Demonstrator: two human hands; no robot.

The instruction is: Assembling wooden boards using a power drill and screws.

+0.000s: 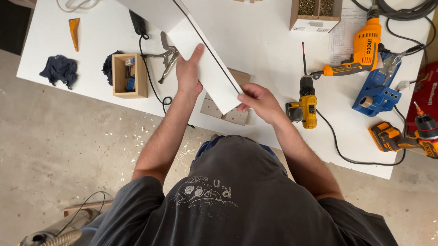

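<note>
Both of my hands hold a long white panel [202,54] that runs from the table's upper left down to its near edge. My left hand [188,73] grips the panel's left side, thumb up along its face. My right hand [258,101] pinches the panel's near corner. Under that corner lies a light wooden board [234,117] with small holes. A thin dark line runs along the panel's right edge.
On the white worktable [260,47]: locking pliers [168,58], a small wooden box [128,75], dark rags [59,70], a yellow cordless drill [304,102], an orange corded drill [360,52], a blue jig [378,92], another drill [412,139], a box of screws [316,10]. Concrete floor below.
</note>
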